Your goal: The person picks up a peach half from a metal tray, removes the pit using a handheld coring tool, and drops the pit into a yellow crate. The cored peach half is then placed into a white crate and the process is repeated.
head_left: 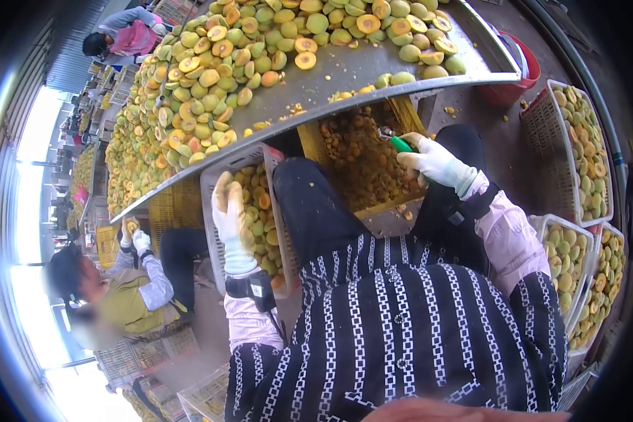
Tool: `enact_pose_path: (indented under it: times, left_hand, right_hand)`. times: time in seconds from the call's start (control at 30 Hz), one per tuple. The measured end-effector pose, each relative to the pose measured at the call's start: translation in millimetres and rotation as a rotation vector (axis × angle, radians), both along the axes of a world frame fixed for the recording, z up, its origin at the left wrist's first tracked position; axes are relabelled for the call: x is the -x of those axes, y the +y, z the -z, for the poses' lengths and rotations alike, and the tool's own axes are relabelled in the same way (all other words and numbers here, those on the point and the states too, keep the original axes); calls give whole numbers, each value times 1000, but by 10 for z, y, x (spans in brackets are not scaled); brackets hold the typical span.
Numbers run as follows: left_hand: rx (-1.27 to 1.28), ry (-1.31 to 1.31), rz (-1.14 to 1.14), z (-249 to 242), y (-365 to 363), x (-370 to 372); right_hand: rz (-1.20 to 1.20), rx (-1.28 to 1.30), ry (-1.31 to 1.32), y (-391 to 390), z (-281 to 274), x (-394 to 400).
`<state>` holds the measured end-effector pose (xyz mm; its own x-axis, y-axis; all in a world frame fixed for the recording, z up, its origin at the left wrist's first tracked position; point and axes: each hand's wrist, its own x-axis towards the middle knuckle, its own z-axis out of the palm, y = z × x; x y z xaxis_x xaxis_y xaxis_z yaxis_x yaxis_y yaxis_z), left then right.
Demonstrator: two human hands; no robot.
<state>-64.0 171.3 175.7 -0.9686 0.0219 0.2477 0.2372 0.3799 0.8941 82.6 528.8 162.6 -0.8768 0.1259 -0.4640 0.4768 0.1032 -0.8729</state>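
My right hand (pixel 432 160), in a white glove with yellowed fingers, is closed around a green-handled pitting tool (pixel 401 144) with a small round metal end. It is over the right side of a yellow crate (pixel 309 141) holding wet brown-orange pits and scraps (pixel 362 165). My left hand (pixel 230 214), in a similar glove, has its fingers stretched out and no fruit showing in it. Below it stands a pale plastic crate (pixel 286 243) of yellow-green peaches (pixel 260 211), between the hand and my knee. Cut peach halves (pixel 221 91) are heaped on the metal table (pixel 344 67) in front.
The table's raised metal edge (pixel 288 121) runs above my knees. On the right are a red bucket (pixel 520 81) and several crates of peaches (pixel 587 155). To the left, a gloved co-worker (pixel 137 295) sits at the same table; another person (pixel 126 35) bends beyond the heap.
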Motion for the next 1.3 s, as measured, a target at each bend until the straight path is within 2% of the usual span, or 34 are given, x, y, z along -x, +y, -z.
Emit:
enact_pose_path:
  times: [0.07,0.17,0.27,0.3,0.33,0.4,0.5,0.53,0.63,0.67,0.77,0.83,0.87,0.93,1.0,1.07,1.13,1.17,1.3]
  left_hand:
    - [-298,-254,188,-54,302,169]
    - [-184,-302,275,75,856,629]
    - [-180,-367,306,286,1429,1206]
    - [-91,-402,282,264,1642,1347]
    - [-44,-390,247,306,1851,1485]
    - [134,-234,282,830,2033,2075]
    - [183,-105,245,1025,2455,2369]
    - [186,-127,255,1051,2571,2412]
    - [441,-117,269,1223,2714,2667]
    - [610,60,151,1143,2811,2550]
    - [740,130,38,1127,2880,2433]
    - [0,-485,278,1090,2755,2364]
    - [-389,-606,245,1083,2680,2266]
    - [-858,-784,303,925,2457,2060]
    - [-1155,-873,463,681,2234,1736]
    - [-1272,-863,545,441,2021,1276]
    - [-1394,-865,606,343,1782,877]
    - [-1467,-877,657,342,1664,690]
    - [-1189,-715,547,226,1427,-26]
  right_hand:
    - [-115,112,32,129,104,116]
    - [-80,358,22,224,220,222]
    - [-49,486,37,305,274,263]
    - [-22,473,-1,320,141,212]
    - [-9,502,-24,341,176,238]
    - [-38,525,-51,371,172,286]
    - [-76,532,-130,415,139,370]
    - [-76,555,-166,461,40,371]
    - [-65,579,-191,502,27,457]
    - [-80,568,-196,517,52,468]
    - [-48,557,-89,497,107,452]
    - [-65,525,-74,482,91,451]
    - [-76,520,-51,467,145,441]
    - [-122,494,-67,420,102,407]
    - [-117,500,-35,343,133,344]
    - [-186,385,44,311,250,260]
    - [-202,103,261,208,440,200]
    - [-188,-40,287,154,449,171]
    - [-92,-382,601,-307,145,-48]
